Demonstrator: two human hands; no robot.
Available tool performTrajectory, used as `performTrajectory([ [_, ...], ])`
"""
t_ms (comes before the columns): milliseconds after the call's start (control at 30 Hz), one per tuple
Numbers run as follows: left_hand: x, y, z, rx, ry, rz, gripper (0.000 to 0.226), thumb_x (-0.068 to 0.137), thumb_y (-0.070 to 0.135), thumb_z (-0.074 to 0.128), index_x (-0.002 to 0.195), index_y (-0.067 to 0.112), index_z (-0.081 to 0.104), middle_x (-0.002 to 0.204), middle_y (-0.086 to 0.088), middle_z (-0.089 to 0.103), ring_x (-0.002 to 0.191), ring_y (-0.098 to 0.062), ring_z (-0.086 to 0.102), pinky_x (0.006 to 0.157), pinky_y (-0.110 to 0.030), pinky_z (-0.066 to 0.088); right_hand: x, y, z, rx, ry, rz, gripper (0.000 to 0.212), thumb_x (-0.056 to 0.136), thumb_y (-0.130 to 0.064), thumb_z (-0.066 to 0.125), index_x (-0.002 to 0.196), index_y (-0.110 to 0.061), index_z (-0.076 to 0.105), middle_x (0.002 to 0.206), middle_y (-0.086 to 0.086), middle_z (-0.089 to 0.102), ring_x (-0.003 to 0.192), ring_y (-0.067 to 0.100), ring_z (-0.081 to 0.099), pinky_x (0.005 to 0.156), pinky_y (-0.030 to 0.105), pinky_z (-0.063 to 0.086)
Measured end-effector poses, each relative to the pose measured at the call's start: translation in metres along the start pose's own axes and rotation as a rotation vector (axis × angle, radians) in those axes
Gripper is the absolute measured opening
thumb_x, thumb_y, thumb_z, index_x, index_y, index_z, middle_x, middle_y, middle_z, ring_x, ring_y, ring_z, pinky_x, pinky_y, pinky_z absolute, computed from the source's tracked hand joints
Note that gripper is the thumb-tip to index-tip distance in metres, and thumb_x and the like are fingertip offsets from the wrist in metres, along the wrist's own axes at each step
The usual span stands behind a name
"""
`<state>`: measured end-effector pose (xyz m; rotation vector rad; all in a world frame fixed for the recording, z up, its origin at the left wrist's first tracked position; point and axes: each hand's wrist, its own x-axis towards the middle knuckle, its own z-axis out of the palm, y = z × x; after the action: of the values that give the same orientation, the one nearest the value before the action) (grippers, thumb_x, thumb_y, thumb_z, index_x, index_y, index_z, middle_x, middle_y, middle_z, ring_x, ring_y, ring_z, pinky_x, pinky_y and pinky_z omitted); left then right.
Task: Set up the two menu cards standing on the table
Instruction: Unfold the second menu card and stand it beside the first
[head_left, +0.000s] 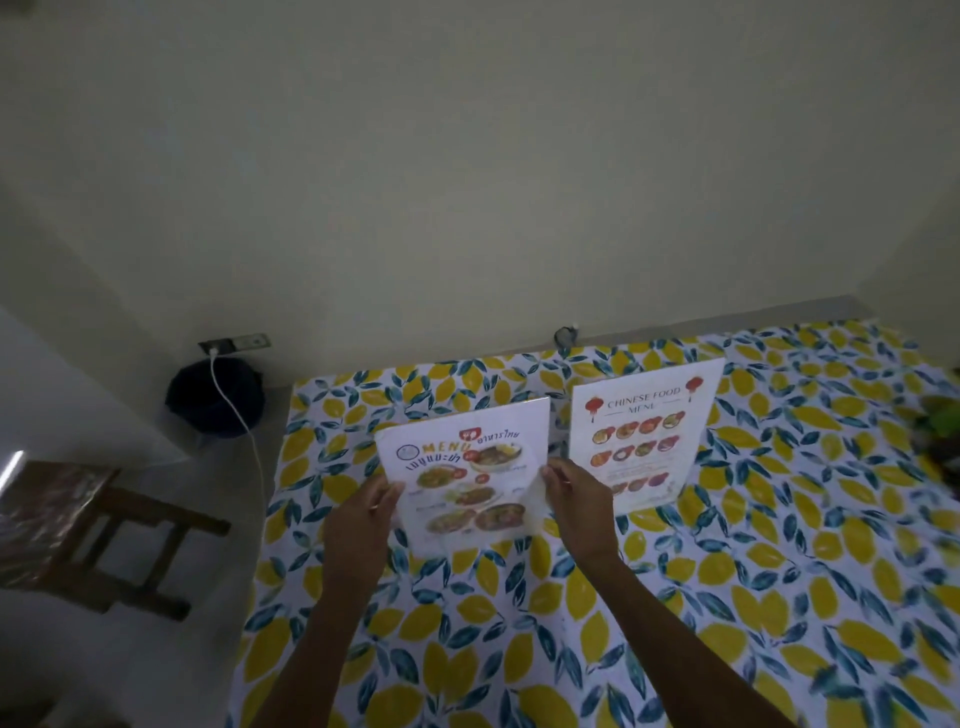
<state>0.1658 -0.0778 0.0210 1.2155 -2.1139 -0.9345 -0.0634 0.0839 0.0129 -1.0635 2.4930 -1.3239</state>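
**Yellow lemon cloth, one menu up, one in the hands**

Yellow and blue leaves cover the tablecloth. In the centre of the frame, the left hand and the right hand pinch the side edges of the Thai menu card, one hand on each edge. Its long axis runs away from the person and it tilts a little. Just to its right, the Chinese menu card stands alone. I judge the held card must go down beside it.
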Motion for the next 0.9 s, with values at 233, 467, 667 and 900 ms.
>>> performTrajectory([
  [233, 0.005, -0.003, 0.004, 0.02, 0.006, 0.057, 0.019, 0.1, 0.043, 0.051, 0.101, 0.03, 0.064, 0.078, -0.002, 0.07, 0.063, -0.018, 0.066, 0.059, -0.048, 0.06, 0.005, 0.002, 0.002, -0.016, 0.058, 0.003, 0.02, 0.095, -0.023, 0.059, 0.101, -0.01, 0.073, 0.092, 0.008, 0.076, 0.078, 0.017, 0.069, 0.072, 0.037, 0.058],
  [467, 0.005, -0.002, 0.002, 0.008, 0.004, 0.005, 0.023, 0.098, 0.045, 0.052, 0.108, 0.029, 0.065, 0.085, -0.003, 0.073, 0.068, -0.019, 0.069, 0.062, -0.049, 0.061, 0.001, 0.0, -0.001, -0.004, 0.059, 0.036, 0.024, 0.095, -0.024, 0.059, 0.107, -0.008, 0.072, 0.094, 0.014, 0.076, 0.079, 0.025, 0.07, 0.073, 0.043, 0.058],
  [667, -0.001, 0.004, 0.002, -0.032, -0.005, -0.015, 0.016, 0.098, 0.044, 0.053, 0.104, 0.033, 0.064, 0.088, -0.006, 0.073, 0.073, -0.024, 0.069, 0.067, -0.053, 0.061, 0.0, -0.001, -0.004, 0.006, 0.047, 0.043, 0.025, 0.094, -0.024, 0.06, 0.109, -0.009, 0.072, 0.096, 0.011, 0.077, 0.08, 0.021, 0.07, 0.073, 0.036, 0.058],
  [900, -0.004, 0.013, 0.002, -0.013, -0.015, -0.067, 0.046, 0.094, 0.053, 0.047, 0.119, 0.019, 0.066, 0.102, -0.008, 0.073, 0.085, -0.022, 0.071, 0.073, -0.047, 0.061, 0.003, 0.0, -0.003, -0.064, -0.004, 0.036, 0.024, 0.094, -0.018, 0.06, 0.111, -0.006, 0.071, 0.097, 0.015, 0.076, 0.08, 0.025, 0.071, 0.072, 0.031, 0.054],
])
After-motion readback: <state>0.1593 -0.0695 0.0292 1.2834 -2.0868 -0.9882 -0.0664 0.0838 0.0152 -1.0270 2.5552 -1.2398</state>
